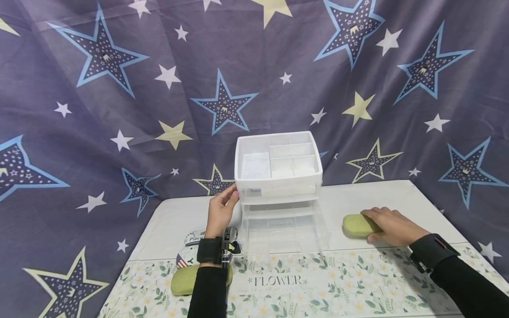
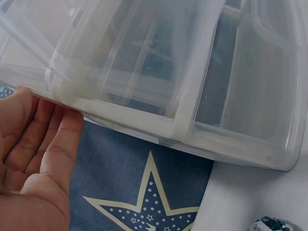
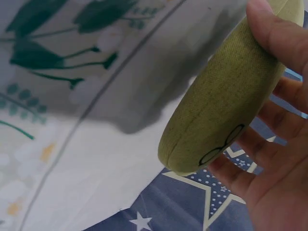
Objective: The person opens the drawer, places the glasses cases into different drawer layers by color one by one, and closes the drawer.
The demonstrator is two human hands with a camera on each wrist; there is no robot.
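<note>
A green glasses case (image 1: 361, 225), fabric-covered with a spectacles outline drawn on it, is held in my right hand (image 1: 395, 226) over the right side of the table. The right wrist view shows the thumb on one face of the case (image 3: 219, 101) and the fingers on the other. Centre back stands a white and clear plastic drawer organizer (image 1: 278, 192), its lower drawer (image 1: 284, 234) pulled out. My left hand (image 1: 221, 210) touches the organizer's left side near the upper drawer, fingers fairly straight and fingertips at the edge in the left wrist view.
Another green case (image 1: 184, 282) lies under the left forearm, partly hidden. Behind it sits a white printed package (image 1: 188, 249) with a flag pattern. A floral mat (image 1: 288, 300) covers the table's front, and a star-patterned cloth (image 1: 254, 57) hangs close behind the organizer.
</note>
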